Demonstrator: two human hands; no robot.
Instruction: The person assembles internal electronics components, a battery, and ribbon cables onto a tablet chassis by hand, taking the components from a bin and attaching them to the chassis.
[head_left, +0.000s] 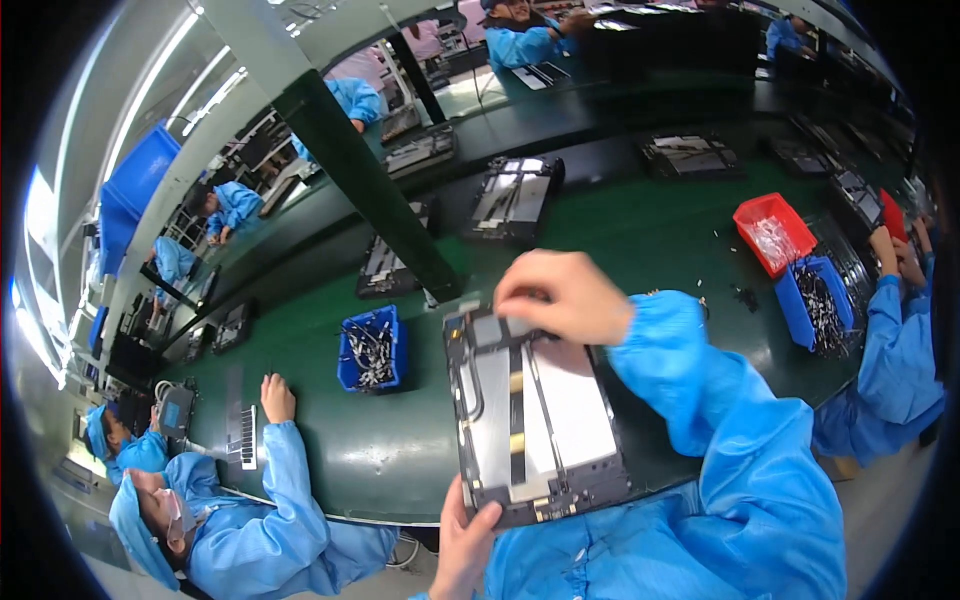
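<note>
An opened tablet stands in front of me, its back off, with silver-white battery panels, a black frame and thin black cables showing. My left hand grips its lower left corner, with the thumb on top of the frame. Over the tablet's far edge, my right hand is closed in a pinch near the upper middle. Its fingertips are partly hidden and slightly blurred, so what they hold cannot be made out. Left of the tablet sits a blue bin of small black-and-silver cable parts.
A red bin with clear small pieces and another blue bin of cable parts stand at the right. Several opened tablets lie farther back. A dark green post rises at centre left. Co-workers in blue sit on both sides.
</note>
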